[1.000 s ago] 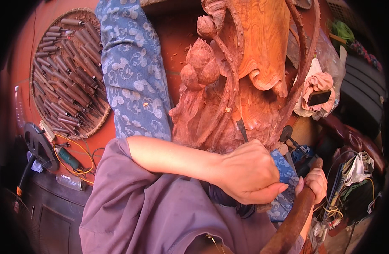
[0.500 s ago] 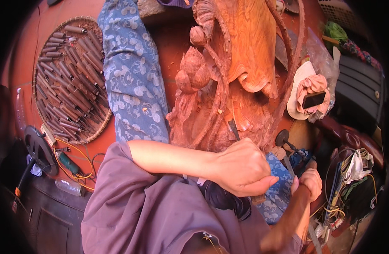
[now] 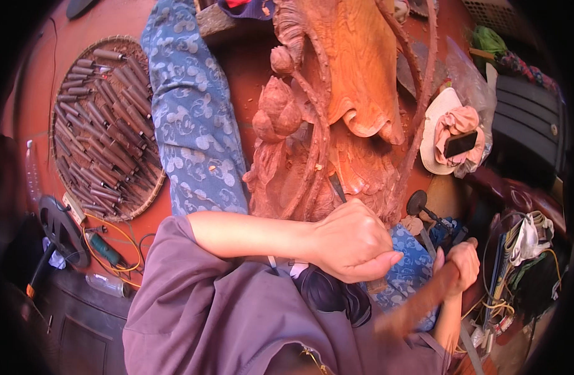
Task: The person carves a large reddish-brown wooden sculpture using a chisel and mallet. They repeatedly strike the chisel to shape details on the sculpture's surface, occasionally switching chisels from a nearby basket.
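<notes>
My left hand (image 3: 355,242) is a closed fist around a chisel, its forearm crossing my body from the left. Only the dark narrow blade of the chisel (image 3: 337,187) shows, pointing at the lower part of a reddish wood carving (image 3: 299,156); the handle is hidden in the fist. The carving has lotus-like buds, curved stems and a smooth orange draped part. To the right, my right hand (image 3: 464,261) is wrapped round a brown wooden mallet (image 3: 418,300), smeared by motion, its far end reaching down-left below my left hand.
A round woven tray (image 3: 54,140) full of wooden-handled chisels lies at left. Near it are a green power tool (image 3: 104,249) with yellow cord and a clear bottle (image 3: 107,285). A pale hat (image 3: 432,134) with a phone (image 3: 460,144) lies at right, above cords and cloths.
The mallet has swung leftward, toward my left hand. My left fist stays closed on the chisel at the carving. The whole view has shifted slightly.
</notes>
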Demonstrator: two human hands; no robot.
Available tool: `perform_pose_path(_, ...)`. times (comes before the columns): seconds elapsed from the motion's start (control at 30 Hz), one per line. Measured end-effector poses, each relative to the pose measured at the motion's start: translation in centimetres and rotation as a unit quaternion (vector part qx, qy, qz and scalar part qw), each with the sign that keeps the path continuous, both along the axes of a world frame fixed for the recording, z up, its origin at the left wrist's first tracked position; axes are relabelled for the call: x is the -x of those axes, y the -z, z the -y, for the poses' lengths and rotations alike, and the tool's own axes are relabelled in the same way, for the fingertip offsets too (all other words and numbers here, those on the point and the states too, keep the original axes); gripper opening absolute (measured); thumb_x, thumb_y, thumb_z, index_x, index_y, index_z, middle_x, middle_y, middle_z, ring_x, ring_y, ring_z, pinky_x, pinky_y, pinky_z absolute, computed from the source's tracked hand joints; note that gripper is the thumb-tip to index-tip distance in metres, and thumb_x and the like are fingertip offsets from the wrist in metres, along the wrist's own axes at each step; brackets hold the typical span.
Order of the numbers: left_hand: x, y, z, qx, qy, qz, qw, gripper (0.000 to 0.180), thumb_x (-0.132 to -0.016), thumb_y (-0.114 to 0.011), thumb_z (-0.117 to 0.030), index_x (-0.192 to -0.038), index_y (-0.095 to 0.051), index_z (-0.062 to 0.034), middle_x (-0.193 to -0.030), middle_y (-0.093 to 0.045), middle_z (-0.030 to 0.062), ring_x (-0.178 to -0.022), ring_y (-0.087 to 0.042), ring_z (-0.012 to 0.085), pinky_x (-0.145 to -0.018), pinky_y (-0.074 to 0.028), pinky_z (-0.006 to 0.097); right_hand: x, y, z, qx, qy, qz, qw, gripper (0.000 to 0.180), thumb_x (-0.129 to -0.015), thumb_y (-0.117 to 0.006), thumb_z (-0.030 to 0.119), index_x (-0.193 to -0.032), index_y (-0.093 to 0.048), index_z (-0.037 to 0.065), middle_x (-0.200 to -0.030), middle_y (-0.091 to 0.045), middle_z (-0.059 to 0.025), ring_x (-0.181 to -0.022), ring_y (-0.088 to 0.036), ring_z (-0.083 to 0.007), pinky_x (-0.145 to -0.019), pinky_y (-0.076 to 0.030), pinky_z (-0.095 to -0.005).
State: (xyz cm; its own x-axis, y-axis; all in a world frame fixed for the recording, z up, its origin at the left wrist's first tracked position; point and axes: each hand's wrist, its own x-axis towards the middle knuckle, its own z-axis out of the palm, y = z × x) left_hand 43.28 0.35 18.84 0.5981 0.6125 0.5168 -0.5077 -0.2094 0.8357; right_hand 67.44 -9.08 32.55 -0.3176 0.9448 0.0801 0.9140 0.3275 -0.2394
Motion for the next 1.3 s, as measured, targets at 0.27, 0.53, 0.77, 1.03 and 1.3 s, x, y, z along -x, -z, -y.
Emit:
perform_pose_path(0.27, -0.5, 0.2, 0.8, -0.002, -0.001, -0.010, 1.000, 0.036, -0.087, -0.053, -0.013, -0.054, -0.040, -0.0070, -0.052, -0.040, 0.0089, -0.046, -0.047, 0.0306, -0.045, -0.038, 0.041, -0.5, 0.3, 0.4, -0.017, -0.002, 0.022, 1.000, 0.028, -0.070, -0.071, -0.008, -0.082, -0.048, 0.003, -0.069, -0.054, -0.0113, -0.058, -0.053, -0.0258, -0.057, -0.046, -0.0386)
perform_pose_path(0.53, -0.5, 0.4, 0.5, -0.023, -0.013, -0.016, 1.000, 0.035, -0.086, -0.053, -0.013, -0.054, -0.040, -0.0073, -0.053, -0.042, 0.0086, -0.046, -0.048, 0.0307, -0.044, -0.038, 0.041, -0.8, 0.2, 0.7, -0.021, 0.014, 0.060, 0.998, 0.027, -0.069, -0.073, -0.006, -0.079, -0.049, 0.003, -0.069, -0.055, -0.0115, -0.058, -0.054, -0.0273, -0.058, -0.048, -0.0394)
perform_pose_path(0.77, -0.5, 0.8, 0.2, -0.013, -0.018, -0.036, 0.999, 0.034, -0.086, -0.054, -0.012, -0.054, -0.041, -0.0074, -0.053, -0.043, 0.0091, -0.046, -0.048, 0.0307, -0.044, -0.038, 0.042, -0.5, 0.3, -0.3, -0.002, 0.014, 0.116, 0.993, 0.027, -0.068, -0.074, -0.004, -0.077, -0.050, 0.003, -0.068, -0.056, -0.0103, -0.057, -0.056, -0.0280, -0.056, -0.051, -0.0386)
perform_pose_path(1.03, -0.6, 0.7, 0.1, -0.032, -0.018, -0.037, 0.999, 0.034, -0.087, -0.053, -0.012, -0.055, -0.042, -0.0064, -0.054, -0.044, 0.0097, -0.047, -0.048, 0.0313, -0.045, -0.038, 0.042, -0.5, -0.1, -0.4, 0.064, 0.041, 0.098, 0.992, 0.028, -0.064, -0.074, -0.006, -0.077, -0.051, 0.002, -0.066, -0.055, -0.0114, -0.060, -0.056, -0.0301, -0.057, -0.049, -0.0382)
perform_pose_path(1.3, -0.6, 0.7, 0.0, -0.038, -0.039, -0.052, 0.997, 0.035, -0.088, -0.052, -0.013, -0.055, -0.040, -0.0064, -0.054, -0.043, 0.0102, -0.047, -0.047, 0.0327, -0.045, -0.037, 0.042, -1.1, 0.5, 0.0, 0.034, 0.038, 0.112, 0.992, 0.026, -0.065, -0.073, -0.007, -0.076, -0.051, 0.003, -0.067, -0.055, -0.0115, -0.061, -0.057, -0.0307, -0.060, -0.050, -0.0388)
